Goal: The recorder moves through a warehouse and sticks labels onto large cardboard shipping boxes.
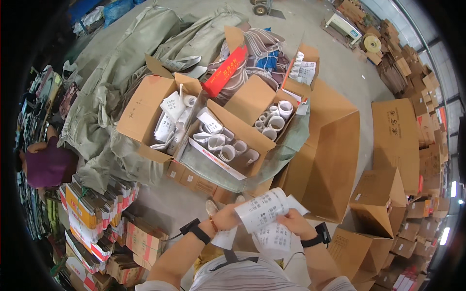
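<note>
Fingers [285,219] of your right hand [294,224] pinch the printed white paper sheets [264,209] at lower centre of the frame, and your left hand [224,218] grips the same sheets from the other side, curling them into a loose roll. A black wrist strap [196,230] sits on your left forearm and another black strap [318,236] on the right.

Just above the sheets, an open cardboard box [228,140] holds rolled white papers standing on end. A second open box [160,114] with more paper rolls lies to its left, and a smaller box [272,116] of rolls sits to its upper right. All three rest on grey-green sacks [121,82] that spread toward the upper left.

A large empty carton [325,155] stands open at right of centre, close to your right hand, with more brown cartons [388,194] stacked beyond it along the right edge. Bundled flat packs [92,213] pile up at lower left. Another person in a purple top [46,165] crouches at the left edge. Bare concrete floor [340,68] shows at the upper right, between the sacks and the cartons.
</note>
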`<act>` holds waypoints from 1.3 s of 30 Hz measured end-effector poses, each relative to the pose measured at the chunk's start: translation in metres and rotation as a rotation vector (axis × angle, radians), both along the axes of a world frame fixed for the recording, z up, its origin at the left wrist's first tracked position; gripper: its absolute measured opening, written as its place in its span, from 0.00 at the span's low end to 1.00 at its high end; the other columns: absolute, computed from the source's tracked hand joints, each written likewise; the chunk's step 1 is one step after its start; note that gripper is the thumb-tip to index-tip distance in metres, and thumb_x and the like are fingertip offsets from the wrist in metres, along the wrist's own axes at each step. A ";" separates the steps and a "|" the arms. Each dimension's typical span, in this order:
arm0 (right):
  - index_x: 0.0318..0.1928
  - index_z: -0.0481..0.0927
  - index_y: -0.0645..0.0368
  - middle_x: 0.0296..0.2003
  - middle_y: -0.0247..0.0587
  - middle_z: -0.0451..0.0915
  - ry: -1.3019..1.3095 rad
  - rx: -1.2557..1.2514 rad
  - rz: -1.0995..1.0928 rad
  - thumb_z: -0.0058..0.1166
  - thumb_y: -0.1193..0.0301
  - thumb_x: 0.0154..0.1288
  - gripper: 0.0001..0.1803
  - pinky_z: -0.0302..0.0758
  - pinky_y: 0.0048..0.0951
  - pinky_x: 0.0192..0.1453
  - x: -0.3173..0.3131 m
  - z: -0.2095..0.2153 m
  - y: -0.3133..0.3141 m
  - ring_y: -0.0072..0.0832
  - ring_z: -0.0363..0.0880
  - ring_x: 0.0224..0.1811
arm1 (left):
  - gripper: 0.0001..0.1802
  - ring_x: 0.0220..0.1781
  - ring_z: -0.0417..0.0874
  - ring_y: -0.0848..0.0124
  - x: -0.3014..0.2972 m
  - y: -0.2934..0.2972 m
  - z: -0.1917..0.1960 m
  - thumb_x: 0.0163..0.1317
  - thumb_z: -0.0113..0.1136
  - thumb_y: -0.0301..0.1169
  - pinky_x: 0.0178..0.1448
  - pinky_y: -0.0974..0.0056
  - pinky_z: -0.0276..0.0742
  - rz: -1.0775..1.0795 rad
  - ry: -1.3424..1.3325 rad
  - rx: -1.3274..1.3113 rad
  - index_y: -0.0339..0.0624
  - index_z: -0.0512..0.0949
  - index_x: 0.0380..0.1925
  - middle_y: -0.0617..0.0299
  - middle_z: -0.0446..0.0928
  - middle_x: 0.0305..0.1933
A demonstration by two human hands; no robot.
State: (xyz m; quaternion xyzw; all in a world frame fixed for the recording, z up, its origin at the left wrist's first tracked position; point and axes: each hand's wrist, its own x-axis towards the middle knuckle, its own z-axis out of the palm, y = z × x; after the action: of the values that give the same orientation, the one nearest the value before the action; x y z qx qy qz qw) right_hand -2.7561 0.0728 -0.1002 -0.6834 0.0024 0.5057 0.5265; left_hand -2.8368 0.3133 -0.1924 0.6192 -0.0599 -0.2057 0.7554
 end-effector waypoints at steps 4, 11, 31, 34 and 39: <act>0.47 0.75 0.65 0.38 0.36 0.79 -0.030 0.074 0.017 0.50 0.75 0.60 0.14 0.73 0.24 0.43 0.011 -0.048 0.000 0.20 0.76 0.37 | 0.20 0.53 0.72 0.75 0.016 0.007 0.002 0.61 0.50 0.24 0.57 0.70 0.68 0.203 0.331 -0.389 0.37 0.69 0.54 0.62 0.74 0.51; 0.43 0.79 0.66 0.34 0.32 0.80 0.044 0.110 -0.119 0.53 0.77 0.59 0.11 0.74 0.22 0.39 0.066 -0.051 0.042 0.18 0.76 0.32 | 0.20 0.56 0.71 0.73 0.038 0.013 -0.046 0.63 0.47 0.26 0.58 0.66 0.66 0.199 0.385 -0.131 0.40 0.68 0.56 0.59 0.73 0.54; 0.37 0.80 0.65 0.40 0.53 0.79 -0.742 -0.985 0.833 0.57 0.59 0.52 0.21 0.74 0.39 0.48 0.187 -0.092 0.198 0.46 0.78 0.44 | 0.33 0.40 0.80 0.53 0.113 0.074 -0.090 0.58 0.52 0.37 0.42 0.53 0.75 0.058 0.268 1.088 0.53 0.54 0.64 0.51 0.79 0.38; 0.37 0.80 0.63 0.40 0.54 0.79 -0.771 -0.970 0.803 0.57 0.59 0.54 0.19 0.74 0.39 0.47 0.181 -0.108 0.205 0.45 0.78 0.44 | 0.33 0.40 0.80 0.53 0.109 0.074 -0.090 0.58 0.52 0.36 0.42 0.53 0.75 0.033 0.291 1.086 0.54 0.54 0.64 0.51 0.79 0.38; 0.35 0.81 0.56 0.36 0.50 0.79 -1.074 -0.899 0.704 0.57 0.61 0.54 0.13 0.75 0.42 0.42 0.146 -0.144 0.202 0.45 0.78 0.40 | 0.34 0.37 0.81 0.52 0.100 0.069 -0.090 0.57 0.53 0.36 0.40 0.52 0.75 0.034 0.264 1.079 0.57 0.54 0.64 0.50 0.79 0.37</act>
State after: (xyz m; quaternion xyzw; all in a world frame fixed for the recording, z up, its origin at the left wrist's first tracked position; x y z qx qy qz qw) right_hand -2.6103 0.2753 -0.2443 -0.9426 -0.2647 0.1936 -0.0631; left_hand -2.7371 0.3823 -0.2819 0.8882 0.1590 -0.2710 0.3352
